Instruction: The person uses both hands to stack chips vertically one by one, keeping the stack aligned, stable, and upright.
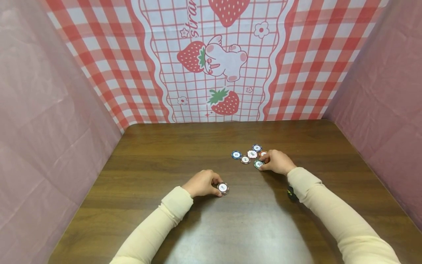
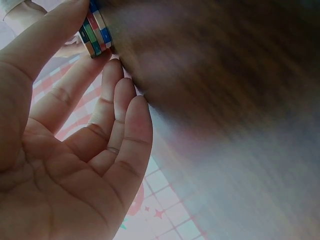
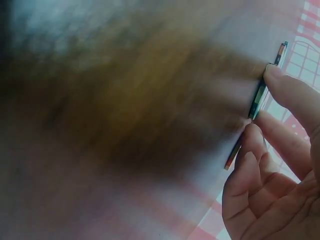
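Note:
Thumb and index finger of my left hand pinch a short stack of poker chips on the table. The top chip is dark with a white centre, and the left wrist view shows the coloured edges of the stack. Further right, my right hand pinches a green poker chip lying flat on the table. Beside that hand, an orange chip is partly hidden by its fingers. Near it lie a white chip, a brown chip and two blue chips, one at the left and one behind.
The brown wooden table ends at a checked strawberry-print cloth at the back. Pink cloth hangs on both sides. A dark object with a yellow-green mark shows beside the right sleeve.

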Demonstrator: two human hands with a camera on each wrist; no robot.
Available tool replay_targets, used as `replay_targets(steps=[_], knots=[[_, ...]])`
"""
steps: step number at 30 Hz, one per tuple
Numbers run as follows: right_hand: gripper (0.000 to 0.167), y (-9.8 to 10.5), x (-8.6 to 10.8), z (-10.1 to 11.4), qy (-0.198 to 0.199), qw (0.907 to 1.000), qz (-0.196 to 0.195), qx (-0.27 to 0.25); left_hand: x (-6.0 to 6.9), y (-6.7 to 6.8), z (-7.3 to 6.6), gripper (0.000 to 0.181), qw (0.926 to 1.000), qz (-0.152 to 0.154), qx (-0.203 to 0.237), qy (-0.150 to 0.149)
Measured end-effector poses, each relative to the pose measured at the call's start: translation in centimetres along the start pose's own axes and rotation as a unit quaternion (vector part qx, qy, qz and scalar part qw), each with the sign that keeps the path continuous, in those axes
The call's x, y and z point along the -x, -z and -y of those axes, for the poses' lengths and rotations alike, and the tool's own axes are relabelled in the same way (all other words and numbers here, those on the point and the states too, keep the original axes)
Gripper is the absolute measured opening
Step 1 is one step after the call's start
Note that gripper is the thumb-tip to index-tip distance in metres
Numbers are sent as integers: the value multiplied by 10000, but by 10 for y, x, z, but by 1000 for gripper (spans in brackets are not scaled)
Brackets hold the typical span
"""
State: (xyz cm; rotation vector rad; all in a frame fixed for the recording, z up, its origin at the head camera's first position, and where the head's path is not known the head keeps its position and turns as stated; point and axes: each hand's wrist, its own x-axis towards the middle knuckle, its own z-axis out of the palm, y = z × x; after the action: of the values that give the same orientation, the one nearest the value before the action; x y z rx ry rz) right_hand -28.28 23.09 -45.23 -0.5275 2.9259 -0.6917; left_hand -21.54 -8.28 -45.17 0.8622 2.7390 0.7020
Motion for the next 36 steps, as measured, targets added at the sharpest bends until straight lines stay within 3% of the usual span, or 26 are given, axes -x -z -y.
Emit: replay_targets(steps=[12, 24, 36], knots=[[21, 1, 1, 4, 53, 9999, -65, 133, 1, 0, 0, 33, 10000, 1, -4, -9], [32, 6, 4, 8, 94, 9945, -557, -878, 0, 0, 0, 33, 10000, -1, 40, -20], [33, 7, 6, 16, 408, 9825, -1149, -1407, 0, 1, 0, 33, 10000, 1, 54, -12]])
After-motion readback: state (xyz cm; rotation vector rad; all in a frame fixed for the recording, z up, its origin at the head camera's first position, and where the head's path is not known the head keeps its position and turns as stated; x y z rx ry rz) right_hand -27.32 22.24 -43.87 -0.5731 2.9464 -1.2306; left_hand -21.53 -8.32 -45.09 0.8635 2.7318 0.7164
